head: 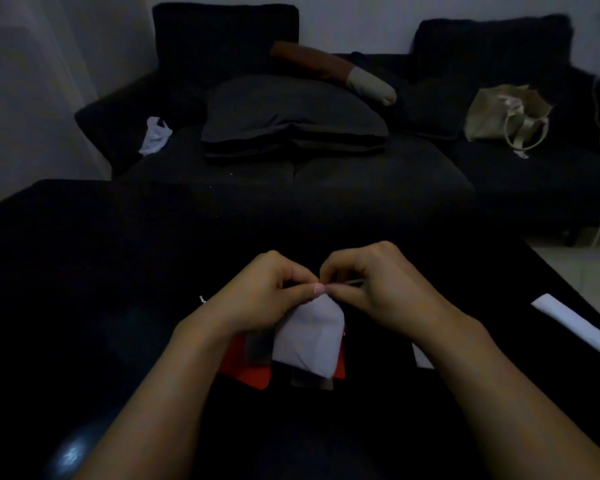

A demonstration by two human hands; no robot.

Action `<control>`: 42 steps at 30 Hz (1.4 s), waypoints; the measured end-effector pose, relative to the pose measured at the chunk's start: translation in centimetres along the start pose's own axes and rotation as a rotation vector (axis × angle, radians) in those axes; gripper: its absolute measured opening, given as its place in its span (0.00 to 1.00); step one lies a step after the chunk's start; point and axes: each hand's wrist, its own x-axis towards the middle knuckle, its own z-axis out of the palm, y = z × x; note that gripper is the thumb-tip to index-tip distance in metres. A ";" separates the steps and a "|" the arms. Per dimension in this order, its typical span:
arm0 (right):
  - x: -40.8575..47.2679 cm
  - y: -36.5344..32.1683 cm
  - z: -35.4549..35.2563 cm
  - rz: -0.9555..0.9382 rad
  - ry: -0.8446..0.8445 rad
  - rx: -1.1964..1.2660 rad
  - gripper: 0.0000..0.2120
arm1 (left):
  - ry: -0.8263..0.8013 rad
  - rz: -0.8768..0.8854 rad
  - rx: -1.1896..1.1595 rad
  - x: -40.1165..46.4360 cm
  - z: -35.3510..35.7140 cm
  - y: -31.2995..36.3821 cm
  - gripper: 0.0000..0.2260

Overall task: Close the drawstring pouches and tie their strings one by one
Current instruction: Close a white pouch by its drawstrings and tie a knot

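Both hands, left hand point(267, 292) and right hand point(378, 289), pinch white pouch point(309, 337) top.

Pouch point(309, 337) — matt white cloth; table point(84, 427) — glossy.

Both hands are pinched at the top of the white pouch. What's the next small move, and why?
Probably draw the two hands apart to cinch the knot. The left hand and right hand both pinch at the gathered neck of the white pouch, fingertips meeting, so the mouth looks closed; the string itself is too dim to confirm.
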 end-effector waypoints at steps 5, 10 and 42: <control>-0.2 0.1 0.0 0.027 -0.089 0.098 0.05 | -0.057 -0.022 -0.007 -0.3 0.2 0.1 0.08; -0.6 -0.1 -1.2 0.107 -0.063 0.594 0.03 | 0.096 -0.061 -0.444 -0.3 -0.1 1.3 0.09; -0.8 0.0 -1.9 0.186 0.040 0.445 0.04 | 0.074 0.048 -0.383 -0.2 0.9 1.9 0.19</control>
